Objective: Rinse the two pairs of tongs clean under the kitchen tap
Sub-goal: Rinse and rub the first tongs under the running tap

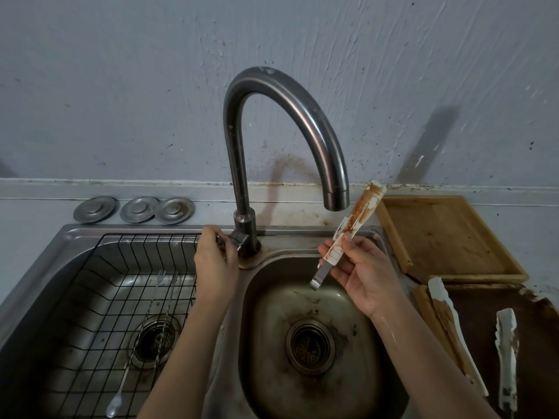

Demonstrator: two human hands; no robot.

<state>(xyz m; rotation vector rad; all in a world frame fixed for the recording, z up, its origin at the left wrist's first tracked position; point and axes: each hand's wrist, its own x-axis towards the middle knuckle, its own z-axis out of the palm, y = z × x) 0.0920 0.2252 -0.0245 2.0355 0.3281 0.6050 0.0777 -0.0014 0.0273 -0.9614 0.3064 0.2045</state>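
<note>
My right hand (361, 276) holds a pair of white tongs (360, 213) smeared with brown sauce, tips up beside the spout, over the right sink basin (272, 300). Their metal hinge end points down toward the basin. My left hand (216, 261) grips the tap handle (234, 241) at the base of the curved steel tap (290, 116). No water is running. A second pair of white tongs (446, 313), also soiled brown, lies spread open on a dark board (538, 343) at the right.
A black wire rack (90, 297) sits in the left basin with thin metal forks and a long spoon (142, 337). Three round metal caps (133, 208) line the back ledge. A wooden cutting board (444, 234) lies right of the sink.
</note>
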